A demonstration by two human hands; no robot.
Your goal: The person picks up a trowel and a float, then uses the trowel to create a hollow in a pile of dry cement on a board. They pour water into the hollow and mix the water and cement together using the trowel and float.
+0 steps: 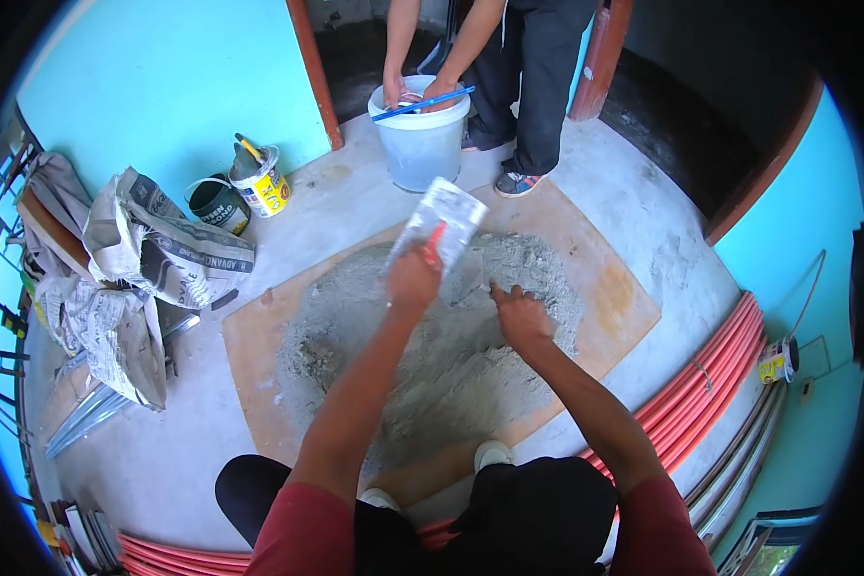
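My left hand (413, 282) is closed around the red handle of a flat rectangular plastering trowel (439, 213). Its pale, smeared blade is raised over a heap of grey cement powder (432, 355), and the hand is slightly blurred. Low over the right part of the heap is my right hand (525, 319), with one finger reaching forward and the others curled. A flat grey patch lies just ahead of that finger. Whether it is a tool held in this hand, I cannot make out. The powder rests on a brown board (612, 317) on the floor.
Another person's hands (439, 94) reach into a white bucket (420, 149) with a blue stick across it. Torn cement sacks (168, 240), a dark pail (217, 205) and a yellow-labelled pail (261, 184) stand left. Red pipes (701, 379) line the right.
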